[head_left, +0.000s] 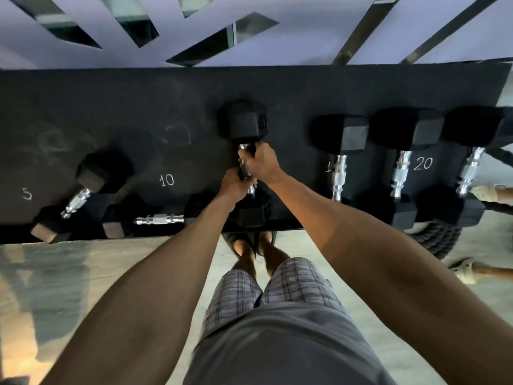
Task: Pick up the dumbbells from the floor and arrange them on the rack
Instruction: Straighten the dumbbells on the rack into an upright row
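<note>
Clasping the chrome handle of a black hex dumbbell (244, 122), the left hand (234, 184) and right hand (262, 165) each have a grip clamped round the bar, right ahead of left. The dumbbell lies front to back over the middle of the black rack (111, 93), between the chalked 10 (166, 180) and 20 (423, 163). Two smaller dumbbells (83, 195) sit to its left and three larger dumbbells (399, 168) to its right. A thick rope (435, 240) lies below the rack's right end.

A thick black rope (433, 240) coils at lower right, near what may be beige shoes (465, 270); a white slant-cut wall panel (305, 37) spans the top.
</note>
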Motion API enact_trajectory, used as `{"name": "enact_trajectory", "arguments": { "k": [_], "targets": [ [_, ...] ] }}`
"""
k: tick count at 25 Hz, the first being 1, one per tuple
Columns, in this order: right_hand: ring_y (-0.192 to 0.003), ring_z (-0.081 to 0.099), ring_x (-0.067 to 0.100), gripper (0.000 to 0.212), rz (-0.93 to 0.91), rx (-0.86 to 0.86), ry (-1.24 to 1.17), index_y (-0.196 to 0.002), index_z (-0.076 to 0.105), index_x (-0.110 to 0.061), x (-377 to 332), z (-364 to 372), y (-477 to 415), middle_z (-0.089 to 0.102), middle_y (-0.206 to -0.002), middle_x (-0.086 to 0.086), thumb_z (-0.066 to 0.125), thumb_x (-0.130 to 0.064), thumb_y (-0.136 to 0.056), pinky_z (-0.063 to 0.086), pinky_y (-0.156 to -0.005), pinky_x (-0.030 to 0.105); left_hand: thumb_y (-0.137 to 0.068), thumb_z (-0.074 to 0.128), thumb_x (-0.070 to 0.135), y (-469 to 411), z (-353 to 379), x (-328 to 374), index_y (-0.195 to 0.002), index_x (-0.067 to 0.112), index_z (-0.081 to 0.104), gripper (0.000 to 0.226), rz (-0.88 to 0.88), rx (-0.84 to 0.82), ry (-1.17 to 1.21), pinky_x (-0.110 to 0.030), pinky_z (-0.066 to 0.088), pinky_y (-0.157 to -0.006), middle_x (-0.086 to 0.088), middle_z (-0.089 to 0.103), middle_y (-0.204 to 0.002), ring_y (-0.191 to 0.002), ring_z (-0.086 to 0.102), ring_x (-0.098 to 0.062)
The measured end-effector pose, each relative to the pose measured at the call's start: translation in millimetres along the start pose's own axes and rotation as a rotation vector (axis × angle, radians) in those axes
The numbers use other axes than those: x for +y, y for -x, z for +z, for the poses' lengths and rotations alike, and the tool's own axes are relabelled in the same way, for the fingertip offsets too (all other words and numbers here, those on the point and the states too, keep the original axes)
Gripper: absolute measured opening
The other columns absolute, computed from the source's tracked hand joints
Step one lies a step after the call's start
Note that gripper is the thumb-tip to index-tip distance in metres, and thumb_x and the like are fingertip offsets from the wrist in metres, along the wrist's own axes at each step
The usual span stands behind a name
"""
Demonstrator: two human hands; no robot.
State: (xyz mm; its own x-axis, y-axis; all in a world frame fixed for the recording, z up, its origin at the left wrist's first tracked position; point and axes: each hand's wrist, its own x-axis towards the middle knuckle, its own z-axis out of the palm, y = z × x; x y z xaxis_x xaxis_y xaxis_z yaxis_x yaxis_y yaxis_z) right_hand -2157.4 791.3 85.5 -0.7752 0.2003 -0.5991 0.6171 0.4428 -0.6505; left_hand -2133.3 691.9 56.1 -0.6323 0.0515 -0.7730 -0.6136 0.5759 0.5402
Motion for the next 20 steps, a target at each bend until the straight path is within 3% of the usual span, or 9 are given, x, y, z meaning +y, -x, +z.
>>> {"name": "enact_trajectory", "arguments": {
  "k": [4, 8, 10, 13, 16, 20],
  "targets": [
    [-0.106, 0.064, 0.037, 0.03, -0.005, -0.012, 0.044, -0.111, 0.065, 0.0, 18, 11, 10, 0.07, -0.108, 0.019, 0.059, -0.024, -0.094, 0.047, -0.085, 0.036, -0.086, 0.066, 0.016, 4, 2, -19, -0.107, 0.005, 0.07, 0.024, -0.019, -0.049, -0.013, -0.032, 0.05, -0.077, -0.012, 0.074, -0.102, -0.098, 0.069, -0.026],
    [-0.112, 0.062, 0.035, 0.04, 0.017, -0.024, 0.053, -0.121, 0.058, 0.0, 27, 14, 22, 0.068, -0.116, 0.018, 0.059, -0.03, -0.095, 0.044, -0.083, 0.031, -0.09, 0.064, 0.022, 17, 4, -22, -0.116, 0.007, 0.066, 0.03, -0.025, -0.08, -0.053, -0.035, 0.05, -0.081, -0.014, 0.07, -0.112, -0.106, 0.066, -0.029],
    [-0.113, 0.059, 0.035, 0.044, 0.016, 0.011, 0.082, -0.123, 0.05, 0.0, 29, 10, 31, 0.063, -0.12, 0.019, 0.057, -0.033, -0.095, 0.047, -0.086, 0.037, -0.092, 0.062, 0.028, 23, -9, -20, -0.101, 0.007, 0.07, 0.023, -0.027, -0.09, -0.116, -0.034, 0.049, -0.082, -0.02, 0.07, -0.109, -0.105, 0.065, -0.033],
    [-0.108, 0.055, 0.031, 0.031, -0.091, 0.151, 0.154, -0.112, 0.045, -0.009, 29, 6, 54, 0.058, -0.116, 0.015, 0.048, -0.034, -0.094, 0.05, -0.086, 0.046, -0.091, 0.064, 0.015, 31, -47, -28, -0.09, 0.011, 0.07, 0.007, 0.008, -0.014, -0.141, -0.036, 0.055, -0.088, -0.02, 0.072, -0.108, -0.101, 0.069, -0.033],
    [-0.093, 0.06, 0.026, 0.017, -0.215, 0.145, 0.223, -0.104, 0.047, -0.011, 21, 17, 82, 0.062, -0.104, 0.01, 0.043, -0.026, -0.097, 0.051, -0.072, 0.04, -0.092, 0.057, 0.005, 42, -85, -48, -0.073, 0.022, 0.062, 0.026, 0.053, 0.075, -0.181, -0.038, 0.059, -0.084, -0.017, 0.074, -0.095, -0.09, 0.072, -0.03],
    [-0.088, 0.064, 0.031, 0.018, -0.258, -0.062, 0.324, -0.106, 0.051, -0.008, 6, 63, 103, 0.064, -0.099, 0.015, 0.045, -0.023, -0.099, 0.052, -0.072, 0.039, -0.087, 0.052, 0.003, 46, -123, -88, -0.098, 0.013, 0.072, 0.025, 0.128, 0.151, -0.483, -0.04, 0.051, -0.096, -0.014, 0.07, -0.11, -0.109, 0.064, -0.032]
  ]
}}
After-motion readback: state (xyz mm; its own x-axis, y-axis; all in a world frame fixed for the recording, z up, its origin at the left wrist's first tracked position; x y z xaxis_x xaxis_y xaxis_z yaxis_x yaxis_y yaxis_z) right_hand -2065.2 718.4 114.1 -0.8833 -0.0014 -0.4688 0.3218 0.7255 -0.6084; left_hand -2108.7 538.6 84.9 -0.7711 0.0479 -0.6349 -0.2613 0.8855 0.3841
